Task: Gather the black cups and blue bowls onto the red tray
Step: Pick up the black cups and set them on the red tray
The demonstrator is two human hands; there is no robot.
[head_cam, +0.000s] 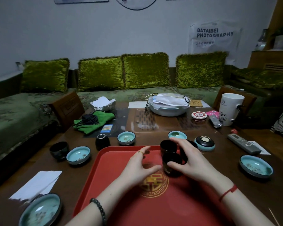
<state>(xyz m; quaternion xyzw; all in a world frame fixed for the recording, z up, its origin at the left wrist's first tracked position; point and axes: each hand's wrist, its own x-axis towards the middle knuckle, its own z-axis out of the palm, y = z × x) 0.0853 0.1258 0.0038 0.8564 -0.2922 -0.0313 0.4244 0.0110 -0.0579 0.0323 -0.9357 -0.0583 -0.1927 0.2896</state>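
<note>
The red tray (pixel 121 209) lies in front of me. At its far right corner stand three black cups close together: a rear one (pixel 167 146), a front one (pixel 171 161), and a third (pixel 191 143) mostly hidden. My right hand (pixel 193 162) curls round this cluster, thumb on the front cup. My left hand (pixel 139 167) hovers over the tray beside them, fingers relaxed, holding nothing. Off the tray are a black cup (pixel 58 150), an upturned black cup (pixel 102 141) and several blue bowls, among them a left bowl (pixel 78 154) and a right bowl (pixel 256 166).
More bowls sit at the back (pixel 126 137), near left (pixel 40 211), and upside down (pixel 204 143). A remote (pixel 243 143), white mug (pixel 229 108), green cloth (pixel 93 121), lidded dish (pixel 168 106) and paper (pixel 38 183) share the wooden table. A green sofa runs behind.
</note>
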